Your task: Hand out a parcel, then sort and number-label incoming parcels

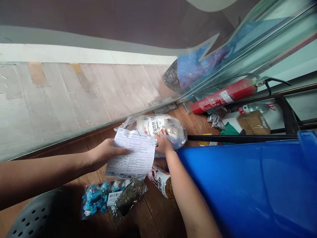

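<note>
My left hand [105, 153] grips a white printed sheet of paper [135, 155], its thumb lying on top of the print. My right hand [163, 143] is closed on a clear plastic bag [182, 135] with a white printed food package inside; its fingertips press against the package and are partly hidden. Just below the paper lies a bottle [162, 181] with a white, red and black label, partly covered by the sheet and my right forearm. Nearer to me on the brown floor are a clear pack of blue-wrapped sweets [95, 198] and a dark green packet [128, 196].
A large blue plastic bin [242, 185] fills the right side. Behind the glass [111, 129] is pale flooring. A red fire extinguisher [223, 97] leans at the right, near a cardboard box [255, 122]. A grey perforated shoe [32, 215] shows at lower left.
</note>
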A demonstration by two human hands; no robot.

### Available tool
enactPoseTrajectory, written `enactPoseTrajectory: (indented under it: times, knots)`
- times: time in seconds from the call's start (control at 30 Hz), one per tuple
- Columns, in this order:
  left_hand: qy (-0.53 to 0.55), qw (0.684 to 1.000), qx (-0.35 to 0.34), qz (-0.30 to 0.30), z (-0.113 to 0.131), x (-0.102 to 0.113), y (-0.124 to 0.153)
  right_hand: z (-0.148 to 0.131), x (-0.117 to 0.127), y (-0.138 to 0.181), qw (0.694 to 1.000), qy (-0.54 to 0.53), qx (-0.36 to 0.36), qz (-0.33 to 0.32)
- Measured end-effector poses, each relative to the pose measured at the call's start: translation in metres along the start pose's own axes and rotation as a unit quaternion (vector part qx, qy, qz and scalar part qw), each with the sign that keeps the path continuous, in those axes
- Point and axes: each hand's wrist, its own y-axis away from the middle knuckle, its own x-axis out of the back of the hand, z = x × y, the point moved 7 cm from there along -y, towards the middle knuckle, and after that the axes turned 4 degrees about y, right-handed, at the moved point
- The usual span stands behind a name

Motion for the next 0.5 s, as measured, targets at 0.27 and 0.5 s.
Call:
enactPoseTrajectory:
  times: [0.27, 0.5]
  knots:
    - [0.014, 1.0, 0.002, 0.007, -0.0025, 0.0014, 0.0005, 0.0012, -0.0041, -0.0006, 1.0, 0.0, 0.0, 0.012]
    - [0.026, 1.0, 0.005, 0.009, -0.0015, 0.0027, 0.0013, 0.0009, -0.005, 0.0002, 1.0, -0.006, -0.008, 0.008]
